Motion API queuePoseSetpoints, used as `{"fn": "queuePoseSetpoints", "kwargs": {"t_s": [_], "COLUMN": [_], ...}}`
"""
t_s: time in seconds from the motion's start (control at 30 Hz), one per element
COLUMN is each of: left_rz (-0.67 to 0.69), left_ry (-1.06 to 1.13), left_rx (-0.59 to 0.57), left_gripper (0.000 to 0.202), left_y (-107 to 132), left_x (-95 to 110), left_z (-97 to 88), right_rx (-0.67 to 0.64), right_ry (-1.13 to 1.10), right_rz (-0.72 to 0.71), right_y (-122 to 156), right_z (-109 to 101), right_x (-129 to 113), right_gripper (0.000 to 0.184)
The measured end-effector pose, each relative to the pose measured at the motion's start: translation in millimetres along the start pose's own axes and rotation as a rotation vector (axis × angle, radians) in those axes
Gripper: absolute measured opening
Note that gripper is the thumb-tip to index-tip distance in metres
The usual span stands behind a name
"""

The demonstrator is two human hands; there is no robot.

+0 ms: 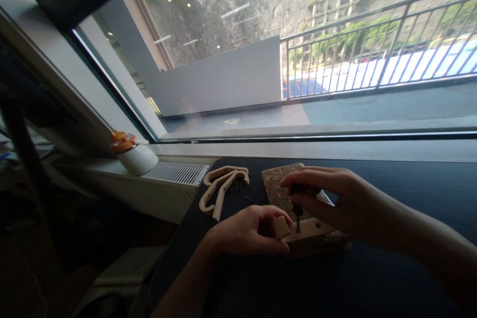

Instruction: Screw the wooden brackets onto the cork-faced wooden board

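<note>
1. Here, the left hand (257,231) grips the end of a wooden piece (307,230) just to its right.
2. Above that piece, the right hand (328,189) holds a dark screwdriver (297,209), tip down.
3. Beyond the left hand lie curved wooden brackets (219,204) and small screws (241,186).

Wood parts (223,194) are by the desk's (428,184) far left corner, screws (238,187) just right of them. Further right there's the board (275,184), with a bar (308,228) over its near end. Radiator (179,174) sits off the left edge, pot (137,160) on top.
</note>
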State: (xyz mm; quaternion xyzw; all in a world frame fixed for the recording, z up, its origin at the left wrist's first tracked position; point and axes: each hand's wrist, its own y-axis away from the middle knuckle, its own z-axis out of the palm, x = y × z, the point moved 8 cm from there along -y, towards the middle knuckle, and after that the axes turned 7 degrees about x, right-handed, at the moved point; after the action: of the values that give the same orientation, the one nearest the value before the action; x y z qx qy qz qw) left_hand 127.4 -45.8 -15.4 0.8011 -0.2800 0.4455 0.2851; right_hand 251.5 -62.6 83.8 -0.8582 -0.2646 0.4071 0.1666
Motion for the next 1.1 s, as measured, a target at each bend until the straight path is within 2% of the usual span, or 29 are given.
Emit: {"fn": "queuePoseSetpoints", "kwargs": {"t_s": [0.13, 0.47, 0.7, 0.97, 1.1], "left_rz": [0.010, 0.026, -0.012, 0.017, -0.004], "left_ry": [0.013, 0.015, 0.042, 0.036, 0.068], "left_rx": [-0.001, 0.010, 0.001, -0.004, -0.021], "left_gripper": [0.042, 0.041, 0.041, 0.040, 0.042], "left_y": [0.4, 0.2, 1.1, 0.0, 0.0], "left_x": [-2.3, -1.2, -3.2, -1.0, -3.3], "left_z": [0.1, -0.1, 0.8, 0.1, 1.2], "right_rx": [-0.046, -0.034, -0.022, -0.127, -0.093], "right_ry": [0.007, 0.011, 0.074, -0.016, -0.040], "right_rz": [-0.007, 0.020, 0.061, 0.065, 0.052], "right_y": [2.7, -0.4, -0.6, 3.0, 4.3], "right_z": [2.4, 5.0, 6.1, 9.0, 2.7], "right_x": [0.8, 2.9, 4.6, 6.2, 8.7], "right_gripper": [0.030, 0.016, 0.009, 0.019, 0.028]}}
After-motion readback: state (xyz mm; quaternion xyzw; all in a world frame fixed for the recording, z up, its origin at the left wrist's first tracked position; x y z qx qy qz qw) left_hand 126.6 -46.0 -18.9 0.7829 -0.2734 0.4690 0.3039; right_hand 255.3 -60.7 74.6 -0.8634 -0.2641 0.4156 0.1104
